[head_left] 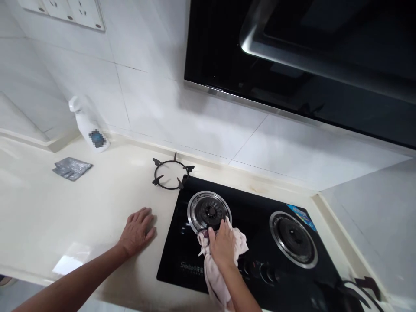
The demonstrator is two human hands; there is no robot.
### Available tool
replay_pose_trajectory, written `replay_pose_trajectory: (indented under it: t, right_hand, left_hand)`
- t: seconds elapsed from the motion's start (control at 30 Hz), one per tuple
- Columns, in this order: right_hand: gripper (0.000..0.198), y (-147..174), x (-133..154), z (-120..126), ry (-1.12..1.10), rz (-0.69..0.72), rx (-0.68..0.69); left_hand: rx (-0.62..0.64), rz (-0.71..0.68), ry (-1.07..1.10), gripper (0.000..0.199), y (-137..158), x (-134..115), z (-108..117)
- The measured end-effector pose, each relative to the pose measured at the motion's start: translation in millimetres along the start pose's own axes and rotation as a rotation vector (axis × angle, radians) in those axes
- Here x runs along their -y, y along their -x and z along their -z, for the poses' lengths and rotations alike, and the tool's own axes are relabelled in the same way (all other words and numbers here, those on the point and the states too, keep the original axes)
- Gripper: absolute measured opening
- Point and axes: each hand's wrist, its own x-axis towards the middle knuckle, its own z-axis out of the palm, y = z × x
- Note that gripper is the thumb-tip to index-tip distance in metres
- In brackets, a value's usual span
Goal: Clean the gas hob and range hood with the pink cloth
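My right hand (223, 245) presses a pale pink cloth (240, 242) onto the black gas stove (250, 225), at the front edge of the left burner (210, 211). Part of the cloth is bunched under the fingers, and the rest trails toward the stove's front edge. My left hand (137, 232) lies flat on the cream countertop (130, 268), left of the stove, holding nothing. Behind it, a black pan support ring (172, 174) sits mostly on the counter and touches the stove's back left corner. The right burner (293, 239) also stands without a support ring.
A white bottle (89, 130) leans in view near the back wall, with a folded grey cloth or packet (72, 168) before it. Low overhead hangs a black range hood (292, 73). Dark and pale curved items (360, 292) lie at the stove's right front. Wall sockets (69, 11) are upper left.
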Motion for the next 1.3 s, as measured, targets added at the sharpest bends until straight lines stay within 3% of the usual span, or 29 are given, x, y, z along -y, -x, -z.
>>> replay_pose_trajectory:
  t: [0.2,0.4,0.47,0.57,0.67,0.77,0.83,0.97,1.17,1.3]
  right_hand:
    - [0.071,29,16,-7,-0.037,0.014,-0.013]
    - [0.039,33,-7,15,-0.318,0.028,0.039]
    - [0.033,25,-10,32,-0.377,-0.051,-0.006]
    - [0.03,-8,1,59,-0.361,-0.127,-0.18]
    - [0.036,-60,25,72,-0.314,0.022,-0.275]
    - [0.044,-100,42,59,-0.194,0.255,-0.02]
    - [0.047,-109,43,44,-0.109,0.347,0.153]
    - [0.068,-90,23,26,0.078,0.459,0.253]
    - [0.074,-52,10,18,0.132,0.372,-0.018]
    - [0.066,-32,14,14,0.163,0.305,-0.14]
  left_hand:
    - [0.001,0.013,0.007,0.034,1,-2,2]
    - [0.013,0.008,-0.008,0.033,2,-4,4]
    - [0.014,0.015,-0.008,0.034,2,-4,3]
    - [0.017,0.019,0.004,0.034,2,-6,4]
    - [0.02,0.023,0.002,0.033,1,-7,6]
    - [0.034,0.018,-0.001,0.033,1,-7,7]
    - [0.036,0.016,0.009,0.033,1,-6,7]
    - [0.021,0.023,0.036,0.032,1,-6,7]
    - [0.018,0.028,0.056,0.032,1,-6,8]
    - [0.011,0.021,0.033,0.032,1,-5,6]
